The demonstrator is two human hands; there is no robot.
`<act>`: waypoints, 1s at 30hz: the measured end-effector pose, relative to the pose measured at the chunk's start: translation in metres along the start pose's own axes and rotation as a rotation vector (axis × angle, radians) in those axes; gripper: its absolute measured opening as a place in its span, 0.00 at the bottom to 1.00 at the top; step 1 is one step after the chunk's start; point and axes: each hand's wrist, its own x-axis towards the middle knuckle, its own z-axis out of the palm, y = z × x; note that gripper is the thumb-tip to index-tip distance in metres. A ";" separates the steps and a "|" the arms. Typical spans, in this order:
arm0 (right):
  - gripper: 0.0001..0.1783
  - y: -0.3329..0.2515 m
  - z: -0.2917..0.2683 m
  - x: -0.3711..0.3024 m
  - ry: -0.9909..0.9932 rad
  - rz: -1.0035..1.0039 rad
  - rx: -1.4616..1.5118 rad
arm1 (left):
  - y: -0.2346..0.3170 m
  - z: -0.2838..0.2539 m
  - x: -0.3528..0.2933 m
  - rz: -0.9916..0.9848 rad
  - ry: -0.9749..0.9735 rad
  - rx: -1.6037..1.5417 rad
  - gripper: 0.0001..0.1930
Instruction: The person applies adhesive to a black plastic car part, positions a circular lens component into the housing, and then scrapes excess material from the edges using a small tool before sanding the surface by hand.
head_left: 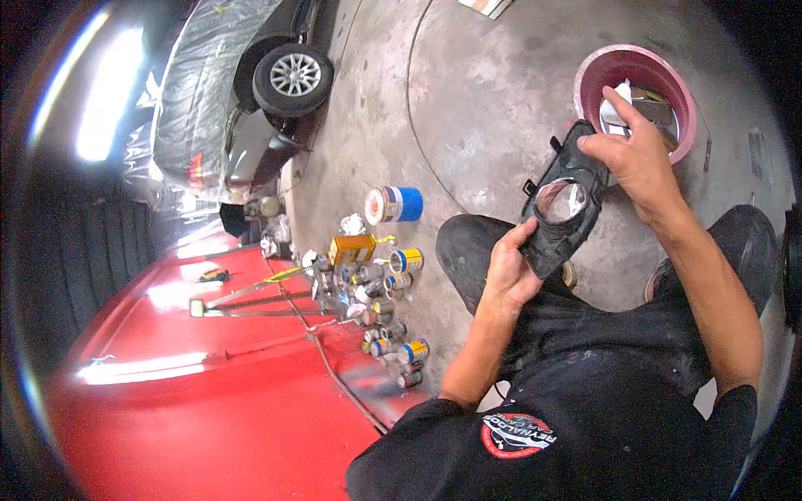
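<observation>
Between my hands, above my lap, is a black plastic fog light bezel [551, 236], tilted, with a round opening and small clips along its edge. Something pale and shiny shows in the opening. My left hand [514, 271] is closed on the bezel's lower end, thumb along its side. At the upper end my right hand [639, 163] grips it with the thumb on top, while the index finger stretches up over the bucket. The other fingers of that hand are partly hidden. Just beyond the bezel stands a dark pink bucket [690, 125], holding a white item and some flat pieces.
Left of my knees, paint cans [406, 260], a blue-banded can [407, 204] and a yellow-brown tin [352, 249] crowd the concrete floor [493, 108]. A metal stand [259, 307] rests by a red painted panel [192, 401]. A car wheel [292, 79] and sheeted car are farther off.
</observation>
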 end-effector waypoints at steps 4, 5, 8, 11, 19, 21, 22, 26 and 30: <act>0.38 0.012 -0.001 -0.006 0.112 -0.264 0.129 | -0.017 0.004 0.009 0.055 -0.037 0.112 0.14; 0.37 0.014 -0.002 -0.004 0.164 -0.378 0.066 | -0.019 0.007 0.013 0.131 -0.046 0.173 0.14; 0.35 0.013 -0.008 -0.013 0.199 -0.452 -0.012 | -0.025 0.017 0.020 0.396 0.041 0.378 0.17; 0.33 0.009 -0.009 -0.017 0.224 -0.468 -0.078 | -0.024 0.026 0.016 0.567 0.106 0.536 0.17; 0.25 0.008 -0.029 -0.004 0.335 -0.724 -0.572 | -0.007 0.043 0.007 0.323 0.083 0.490 0.16; 0.26 0.010 -0.032 0.000 0.318 -0.681 -0.594 | -0.008 0.040 0.010 0.335 0.080 0.503 0.16; 0.26 0.010 -0.034 0.000 0.305 -0.631 -0.582 | -0.008 0.039 0.011 0.348 0.072 0.532 0.16; 0.28 0.015 -0.043 0.006 0.332 -0.537 -0.618 | -0.021 0.046 0.011 0.665 0.213 0.928 0.16; 0.30 0.013 -0.047 0.010 0.328 -0.502 -0.675 | -0.020 0.028 0.000 1.252 -0.046 1.273 0.22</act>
